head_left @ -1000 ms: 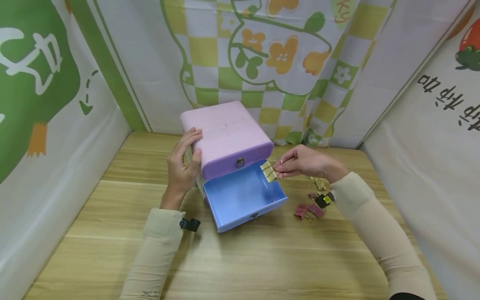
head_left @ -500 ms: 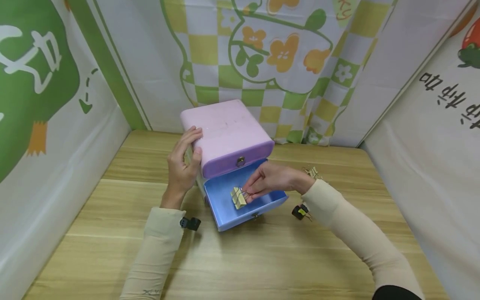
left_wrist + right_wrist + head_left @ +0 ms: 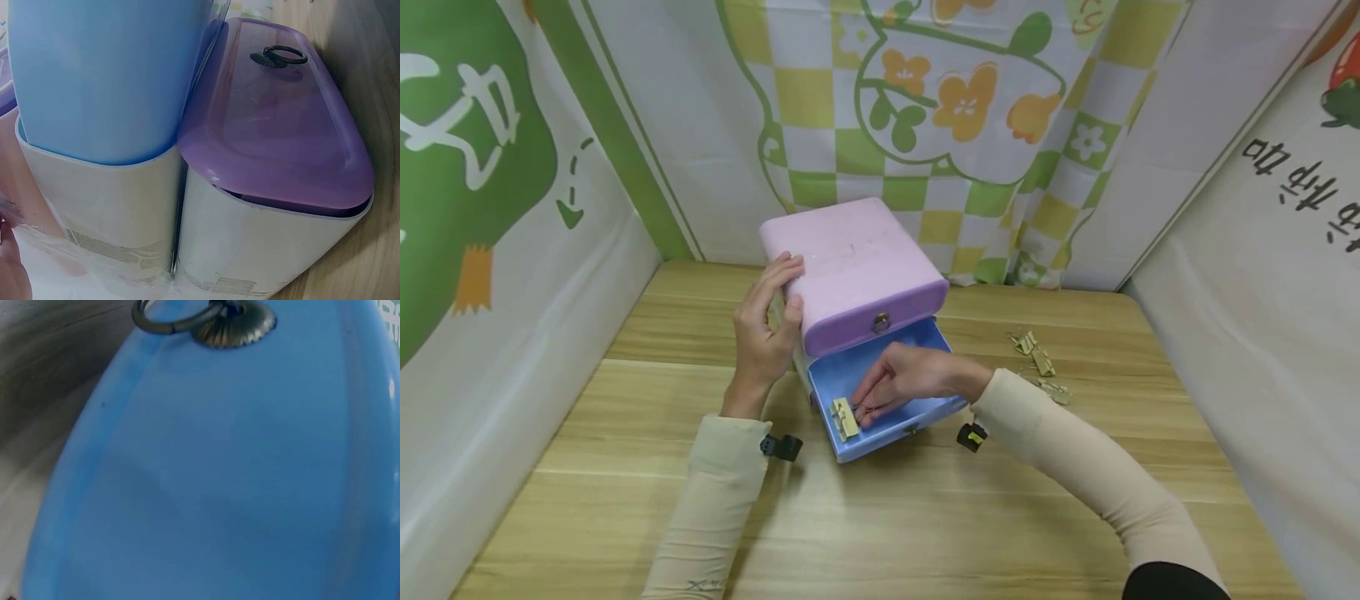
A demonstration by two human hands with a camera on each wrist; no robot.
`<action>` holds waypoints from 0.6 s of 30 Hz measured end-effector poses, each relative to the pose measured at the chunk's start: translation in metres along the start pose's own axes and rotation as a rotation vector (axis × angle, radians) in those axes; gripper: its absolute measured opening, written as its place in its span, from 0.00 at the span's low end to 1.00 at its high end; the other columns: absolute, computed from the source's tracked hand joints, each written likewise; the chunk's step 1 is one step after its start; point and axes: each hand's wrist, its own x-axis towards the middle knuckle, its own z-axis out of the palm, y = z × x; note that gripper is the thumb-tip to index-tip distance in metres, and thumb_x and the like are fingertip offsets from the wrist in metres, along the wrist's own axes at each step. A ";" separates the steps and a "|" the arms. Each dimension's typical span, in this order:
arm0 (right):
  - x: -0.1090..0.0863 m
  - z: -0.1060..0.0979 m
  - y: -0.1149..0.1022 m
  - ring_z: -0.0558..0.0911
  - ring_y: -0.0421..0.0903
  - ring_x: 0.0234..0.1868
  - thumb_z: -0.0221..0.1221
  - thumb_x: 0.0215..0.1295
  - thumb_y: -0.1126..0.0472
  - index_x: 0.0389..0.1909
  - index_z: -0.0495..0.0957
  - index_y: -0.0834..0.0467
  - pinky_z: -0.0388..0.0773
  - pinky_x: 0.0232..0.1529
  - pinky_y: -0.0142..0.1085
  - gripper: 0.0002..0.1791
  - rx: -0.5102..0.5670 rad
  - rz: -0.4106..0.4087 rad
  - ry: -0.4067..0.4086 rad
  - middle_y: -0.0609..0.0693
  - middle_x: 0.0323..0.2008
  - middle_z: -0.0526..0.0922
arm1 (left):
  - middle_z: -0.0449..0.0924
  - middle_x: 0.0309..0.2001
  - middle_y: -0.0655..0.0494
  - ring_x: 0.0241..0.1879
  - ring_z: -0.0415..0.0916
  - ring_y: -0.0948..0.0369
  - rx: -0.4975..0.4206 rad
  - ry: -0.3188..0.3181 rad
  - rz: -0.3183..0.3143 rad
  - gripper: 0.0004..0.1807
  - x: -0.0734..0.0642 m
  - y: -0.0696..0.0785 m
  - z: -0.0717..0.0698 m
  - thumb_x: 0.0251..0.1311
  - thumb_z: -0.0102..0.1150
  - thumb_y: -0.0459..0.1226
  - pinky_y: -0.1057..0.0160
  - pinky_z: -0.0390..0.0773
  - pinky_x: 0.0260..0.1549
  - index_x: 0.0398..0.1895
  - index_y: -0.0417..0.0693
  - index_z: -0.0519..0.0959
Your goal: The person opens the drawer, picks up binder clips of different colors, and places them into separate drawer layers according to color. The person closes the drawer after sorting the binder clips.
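My right hand (image 3: 906, 379) reaches into the pulled-out blue drawer (image 3: 891, 443) and pinches a gold binder clip (image 3: 845, 418) by its wire handles, near the drawer's left front corner. Whether the clip touches the drawer's bottom I cannot tell. My left hand (image 3: 767, 333) rests on the left side and top edge of the small drawer cabinet (image 3: 857, 258), which has a pink top tier with a purple front. In the right wrist view, the blue drawer front (image 3: 219, 475) with its ring pull (image 3: 234, 325) hides the right hand.
More gold binder clips (image 3: 1042, 361) lie on the wooden table (image 3: 880, 533) right of the cabinet. A closed purple drawer (image 3: 281, 125) sits in the lowest tier, below the blue one. Printed cloth walls (image 3: 707, 167) stand behind and beside the table.
My right hand has carried the gold binder clip from beside the drawer leftward and down into it. The pink clips are now out of sight behind the right forearm. My left hand stays put.
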 end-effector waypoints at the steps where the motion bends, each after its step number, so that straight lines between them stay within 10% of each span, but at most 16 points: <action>1: 0.000 0.001 -0.001 0.92 0.47 0.50 0.60 0.74 0.68 0.57 0.84 0.68 0.90 0.58 0.38 0.15 -0.057 -0.008 0.009 0.60 0.48 0.92 | 0.84 0.65 0.45 0.75 0.72 0.49 0.000 0.000 -0.001 0.23 0.000 0.000 0.000 0.66 0.53 0.40 0.51 0.70 0.79 0.60 0.40 0.84; 7: -0.011 -0.003 -0.011 0.90 0.39 0.51 0.69 0.68 0.57 0.57 0.87 0.61 0.87 0.59 0.35 0.19 -0.392 -0.026 0.098 0.48 0.44 0.94 | 0.84 0.65 0.44 0.75 0.72 0.48 0.004 0.004 0.003 0.23 0.000 0.000 0.000 0.66 0.53 0.40 0.51 0.70 0.79 0.60 0.39 0.84; 18: -0.067 -0.040 -0.040 0.91 0.46 0.52 0.70 0.67 0.57 0.58 0.85 0.65 0.88 0.61 0.42 0.22 -0.427 -0.051 0.212 0.53 0.48 0.93 | 0.84 0.64 0.43 0.74 0.73 0.47 -0.006 0.009 0.015 0.23 -0.001 -0.001 0.001 0.66 0.53 0.40 0.51 0.71 0.79 0.59 0.38 0.84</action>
